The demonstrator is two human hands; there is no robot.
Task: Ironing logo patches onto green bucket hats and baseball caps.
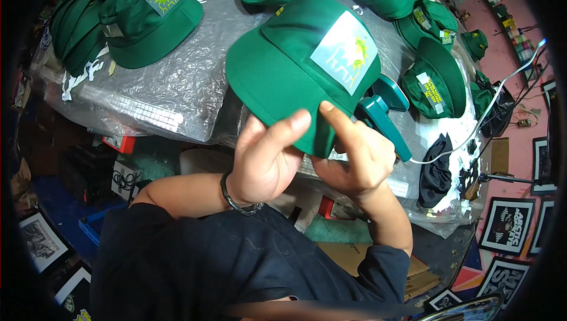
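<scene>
My left hand (pixel 266 158) grips the brim of a green bucket hat (pixel 277 79), thumb on top and fingers beneath. My right hand (pixel 354 158) also holds the brim, its index fingertip resting on it below a pale, shiny patch (pixel 345 52) with a yellow emblem on the crown. Just behind my right hand lies a teal handheld device (pixel 378 114) with a white cord, partly hidden by the hat.
Stacked green hats (pixel 142 40) sit at left and more (pixel 431 85) at back and right on the plastic-covered table (pixel 177 96). A bunched black cloth (pixel 436 170) lies at right. Framed prints (pixel 505 226) are beside a pink wall.
</scene>
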